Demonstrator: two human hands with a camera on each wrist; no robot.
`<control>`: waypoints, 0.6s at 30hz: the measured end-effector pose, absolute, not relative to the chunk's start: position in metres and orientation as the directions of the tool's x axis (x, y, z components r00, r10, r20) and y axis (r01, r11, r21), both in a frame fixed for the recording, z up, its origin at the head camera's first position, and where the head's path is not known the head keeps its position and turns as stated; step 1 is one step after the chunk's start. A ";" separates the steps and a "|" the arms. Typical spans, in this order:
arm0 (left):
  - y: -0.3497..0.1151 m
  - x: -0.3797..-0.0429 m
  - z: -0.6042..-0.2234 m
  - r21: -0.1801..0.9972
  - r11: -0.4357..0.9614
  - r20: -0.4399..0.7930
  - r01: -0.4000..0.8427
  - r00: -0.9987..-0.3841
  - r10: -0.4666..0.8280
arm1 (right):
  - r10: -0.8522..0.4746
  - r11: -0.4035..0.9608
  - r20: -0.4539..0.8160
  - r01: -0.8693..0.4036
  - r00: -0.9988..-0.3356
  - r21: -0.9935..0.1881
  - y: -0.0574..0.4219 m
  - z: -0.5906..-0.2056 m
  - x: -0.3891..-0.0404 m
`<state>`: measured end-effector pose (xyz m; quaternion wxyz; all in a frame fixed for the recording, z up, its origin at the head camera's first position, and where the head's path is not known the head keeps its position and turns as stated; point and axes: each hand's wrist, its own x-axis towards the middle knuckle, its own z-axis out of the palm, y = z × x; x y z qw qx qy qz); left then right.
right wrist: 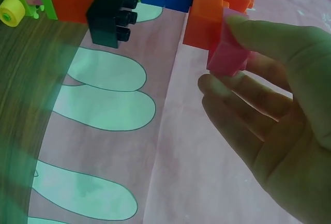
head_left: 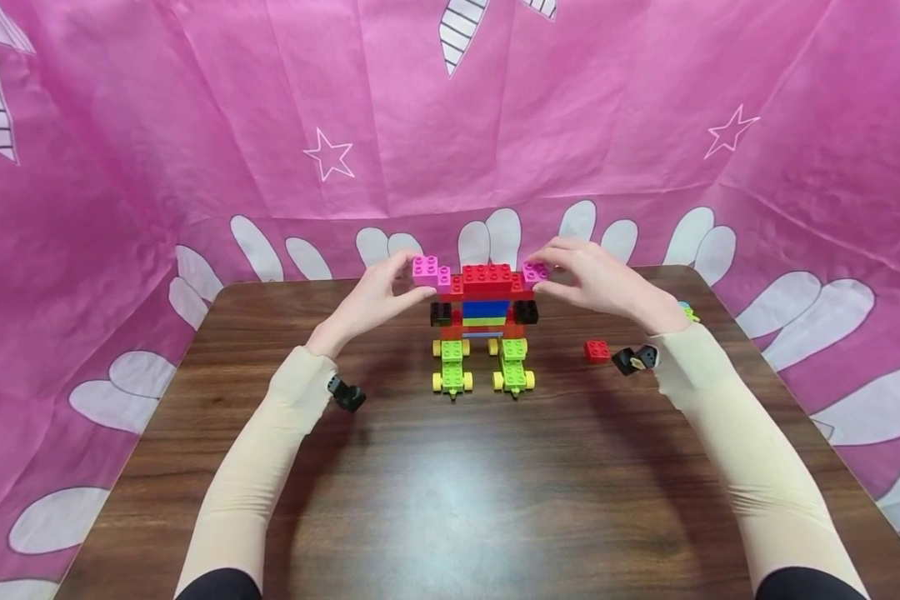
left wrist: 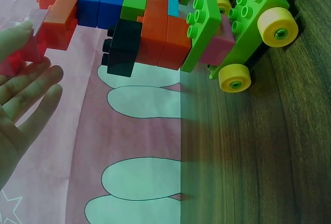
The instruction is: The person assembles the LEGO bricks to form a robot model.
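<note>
A toy-brick figure (head_left: 486, 277) stands on the table, red on top with blue and green layers below. Black bricks (head_left: 526, 312) jut from both sides, and its feet are green wheeled bases (head_left: 452, 377) with yellow wheels. At its upper left, my left hand (head_left: 375, 293) grips stepped pink bricks (head_left: 425, 270), thumb in front and fingers behind. On the opposite shoulder my right hand (head_left: 592, 275) pinches another pink brick (head_left: 534, 272). In the right wrist view that pink brick (right wrist: 227, 48) sits against the orange-red brick (right wrist: 206, 19) at the figure's end.
A loose red brick (head_left: 597, 351) lies right of the figure on the brown wooden table (head_left: 450, 492). Farther right, a small blue-green item (head_left: 688, 312) is partly hidden behind the right wrist. Pink patterned cloth (head_left: 435, 150) hangs behind the table and along its sides.
</note>
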<state>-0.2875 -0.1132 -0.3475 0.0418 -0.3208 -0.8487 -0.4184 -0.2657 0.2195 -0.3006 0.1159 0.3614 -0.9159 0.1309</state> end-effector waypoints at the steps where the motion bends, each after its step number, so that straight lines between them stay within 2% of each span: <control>1: -0.113 -0.287 -0.347 0.683 0.442 0.342 0.581 -0.790 0.509 | -0.625 0.709 0.307 -0.687 -0.717 -0.161 0.220 -0.301 -0.265; 10: -0.112 -0.286 -0.346 0.672 0.451 0.349 0.587 -0.788 0.507 | -0.548 0.737 0.350 -0.636 -0.760 -0.228 0.249 -0.312 -0.255; 18: -0.113 -0.285 -0.346 0.664 0.457 0.352 0.592 -0.787 0.507 | -0.444 0.828 0.335 -0.524 -0.831 -0.201 0.296 -0.337 -0.248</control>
